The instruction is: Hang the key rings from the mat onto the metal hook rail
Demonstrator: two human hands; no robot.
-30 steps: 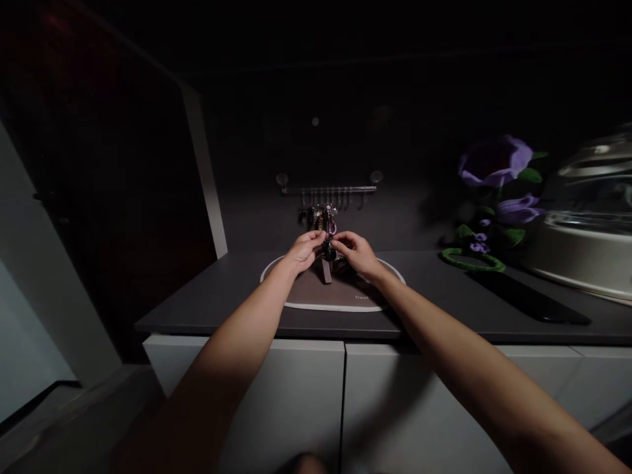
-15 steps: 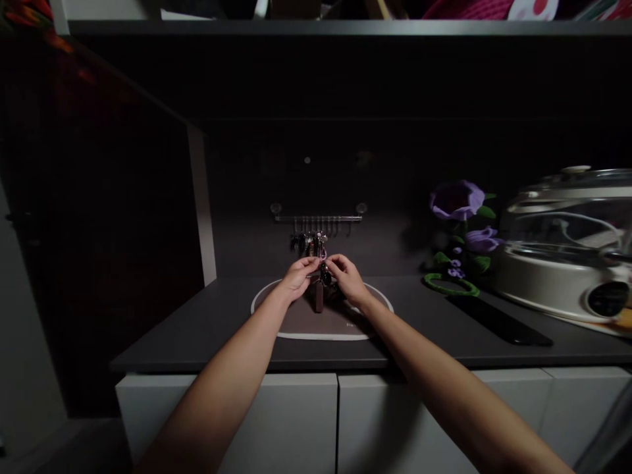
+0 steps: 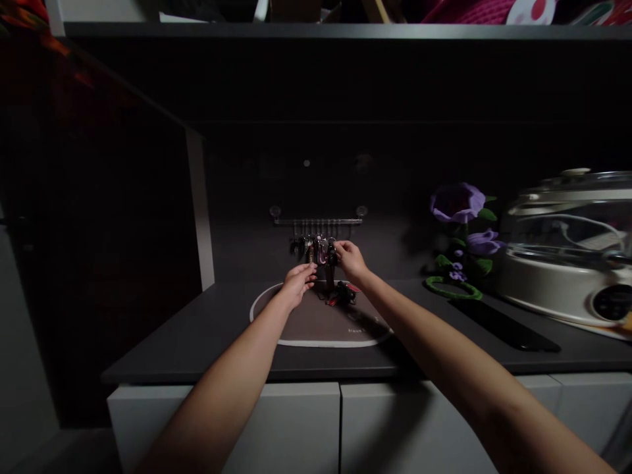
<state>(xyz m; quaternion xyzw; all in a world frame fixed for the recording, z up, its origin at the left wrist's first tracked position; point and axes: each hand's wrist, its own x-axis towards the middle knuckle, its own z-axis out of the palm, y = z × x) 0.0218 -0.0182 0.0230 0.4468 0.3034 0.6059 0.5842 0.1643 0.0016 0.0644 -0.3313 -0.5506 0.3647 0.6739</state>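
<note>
A clear hook rail (image 3: 318, 222) on the back wall carries several key rings and small trinkets (image 3: 306, 245). At the right end of this row, my right hand (image 3: 351, 260) pinches a bunch of keys (image 3: 332, 252) by its ring, with a dark strap-like tag (image 3: 330, 278) dangling below. Whether the ring sits on a hook is too small to tell. Lower and to the left, my left hand (image 3: 298, 284) has its fingers apart, just below the hanging keys. Under both hands, a dark bundle with red parts (image 3: 344, 293) lies on the brown mat (image 3: 316, 326).
The white-edged mat lies on a dark counter (image 3: 187, 342). To the right are purple fabric flowers (image 3: 459, 204), a flat black slab (image 3: 506, 326) and a cream appliance (image 3: 548, 286). A shelf (image 3: 316, 31) runs overhead, with white cabinet doors (image 3: 291, 421) below.
My right hand has risen towards the rail with the keys. My left hand has let go of them and dropped slightly. The bundle on the mat shows more now.
</note>
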